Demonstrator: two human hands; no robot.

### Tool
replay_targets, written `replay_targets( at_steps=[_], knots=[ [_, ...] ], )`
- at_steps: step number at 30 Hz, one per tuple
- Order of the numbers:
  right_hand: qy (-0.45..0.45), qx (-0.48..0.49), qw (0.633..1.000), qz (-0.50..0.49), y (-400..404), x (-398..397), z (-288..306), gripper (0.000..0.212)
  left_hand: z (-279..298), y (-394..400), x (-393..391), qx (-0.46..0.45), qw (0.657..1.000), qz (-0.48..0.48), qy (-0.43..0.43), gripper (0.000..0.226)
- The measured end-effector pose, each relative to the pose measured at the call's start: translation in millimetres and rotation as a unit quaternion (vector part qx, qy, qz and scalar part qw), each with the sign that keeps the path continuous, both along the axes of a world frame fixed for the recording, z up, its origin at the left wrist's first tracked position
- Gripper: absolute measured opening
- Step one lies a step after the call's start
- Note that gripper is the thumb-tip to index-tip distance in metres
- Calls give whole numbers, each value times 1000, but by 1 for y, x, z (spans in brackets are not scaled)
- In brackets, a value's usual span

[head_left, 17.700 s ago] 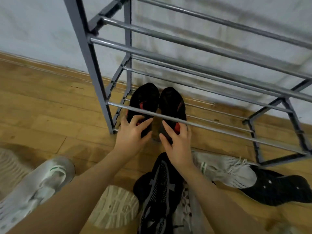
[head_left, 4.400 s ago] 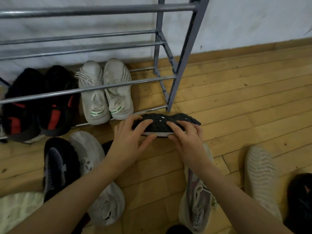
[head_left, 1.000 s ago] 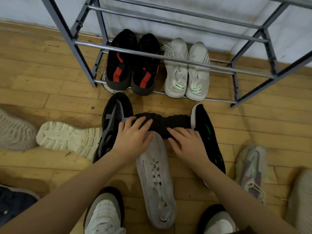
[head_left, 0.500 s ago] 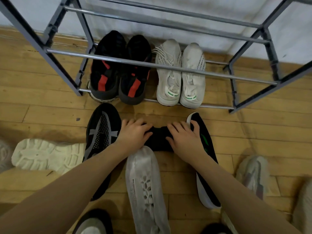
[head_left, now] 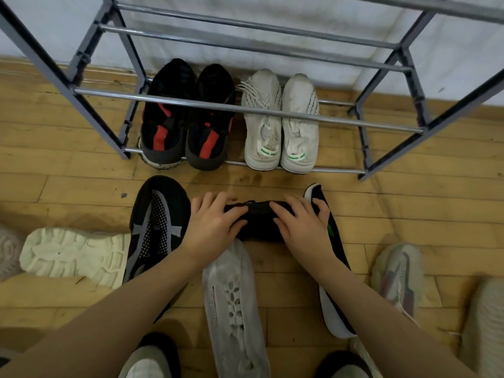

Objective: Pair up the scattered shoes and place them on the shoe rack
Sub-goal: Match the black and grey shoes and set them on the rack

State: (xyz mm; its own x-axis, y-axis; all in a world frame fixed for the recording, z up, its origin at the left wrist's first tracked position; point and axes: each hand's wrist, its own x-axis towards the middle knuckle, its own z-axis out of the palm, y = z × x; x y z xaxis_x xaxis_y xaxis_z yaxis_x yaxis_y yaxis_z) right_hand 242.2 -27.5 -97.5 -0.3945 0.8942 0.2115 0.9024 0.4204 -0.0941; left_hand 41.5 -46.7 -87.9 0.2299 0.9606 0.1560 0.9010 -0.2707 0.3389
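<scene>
Head view: your left hand [head_left: 215,225] and right hand [head_left: 300,225] clasp soft black knit shoe [head_left: 257,221] on floor; light, floppy, so grip sole edges.

A home's entry corner: a metal shoe rack [head_left: 245,107] against a white wall [head_left: 300,20], worn wooden floorboards [head_left: 409,203].
</scene>
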Motion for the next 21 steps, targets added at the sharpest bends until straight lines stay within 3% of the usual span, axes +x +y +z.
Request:
replay_targets(
  at_steps=[3, 5, 7, 9, 14, 21],
  knots=[
    [13, -17, 1000, 4, -2, 4, 3, 25, 3, 4, -3, -7, 999, -46, -13, 19],
    [-5, -64, 998, 5, 0, 6, 6, 33, 4, 10, -3, -55, 997, -47, -24, 31],
    [-49, -110, 993, 5, 4, 6, 8, 40, 0, 17, -3, -104, 994, -25, 8, 43],
    [-79, -123, 989, 6, 6, 4, 6, 40, -3, 21, -2, -107, 993, -24, 41, 42],
    [-67, -93, 993, 4, 5, 2, 7, 35, 3, 14, -1, -23, 999, -44, 14, 28],
    [71, 31, 997, -25, 3, -5, 30, 41, 35, 22, -4, 167, 985, -41, 29, 32]
  ],
)
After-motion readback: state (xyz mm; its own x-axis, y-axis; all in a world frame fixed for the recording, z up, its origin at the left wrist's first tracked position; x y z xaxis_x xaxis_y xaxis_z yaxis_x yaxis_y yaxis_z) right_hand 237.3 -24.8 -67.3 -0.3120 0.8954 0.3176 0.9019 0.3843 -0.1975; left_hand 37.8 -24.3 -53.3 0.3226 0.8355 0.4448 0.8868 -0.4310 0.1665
